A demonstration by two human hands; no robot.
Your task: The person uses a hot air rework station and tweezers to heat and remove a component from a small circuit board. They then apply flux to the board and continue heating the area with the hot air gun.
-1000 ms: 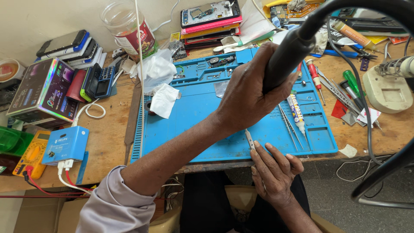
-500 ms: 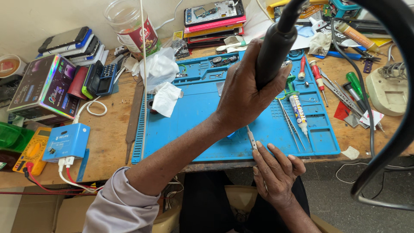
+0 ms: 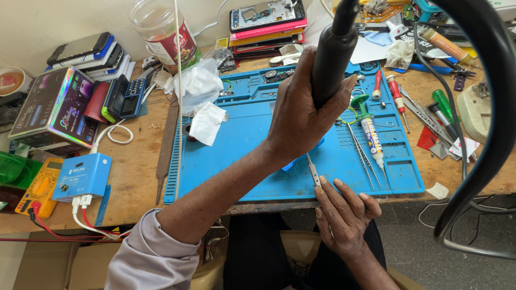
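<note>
My left hand [image 3: 298, 121] is wrapped around a thick black tool handle [image 3: 332, 51] and holds it nearly upright above the blue work mat [image 3: 242, 156]. Its heavy black cable [image 3: 492, 107] arcs down the right side. At the mat's front edge, my right hand [image 3: 344, 215] pinches a pair of metal tweezers [image 3: 312, 171], tips pointing under my left hand. What the tips touch is hidden by the left palm; a small blue piece [image 3: 293, 161] shows beneath it.
More tweezers [image 3: 361, 153] and a white syringe tube [image 3: 372, 138] lie on the mat's right side, with screwdrivers [image 3: 396, 96] beyond. Crumpled tissues [image 3: 200, 102], a glass jar [image 3: 161, 29], stacked phones [image 3: 266, 19], a yellow multimeter [image 3: 37, 185] and a blue box [image 3: 83, 177] crowd the wooden bench.
My left hand has swung the black handle from a slant to nearly upright and shifted it a little left. The right hand stays at the mat's edge with the tweezers.
</note>
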